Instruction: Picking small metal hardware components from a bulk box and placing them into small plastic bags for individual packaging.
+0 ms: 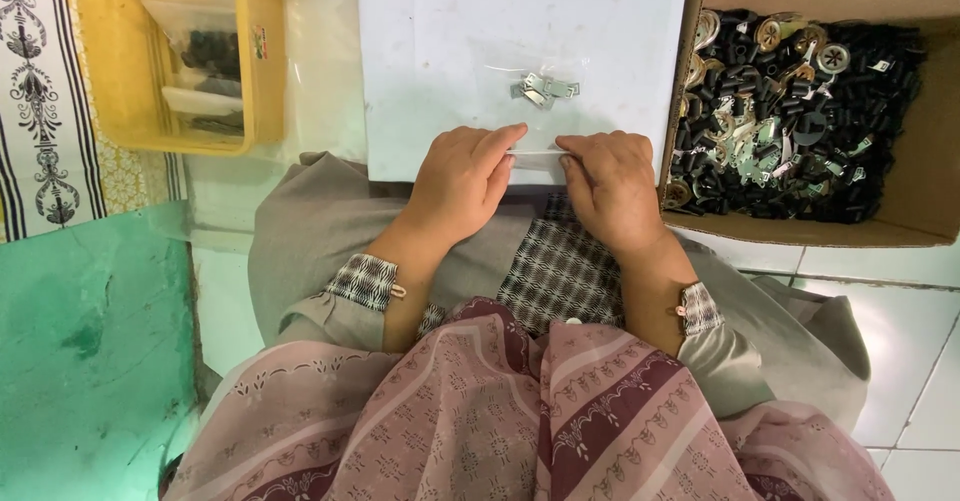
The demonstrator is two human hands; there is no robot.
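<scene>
My left hand (462, 183) and right hand (608, 186) pinch shut on the clear plastic bag's (545, 111) near edge; edge runs 9-to-3, small metal clips (545, 90) at 12 on white board (430, 61).

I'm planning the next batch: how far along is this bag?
Done: small metal parts lie inside the clear bag. In hand: left hand and right hand press its near edge on the white board. Left: many loose parts in the cardboard box.

Both hands (540, 176) pinch clear bag (545, 111) edge on white board (450, 41) — metal clips (544, 89) inside.
</scene>
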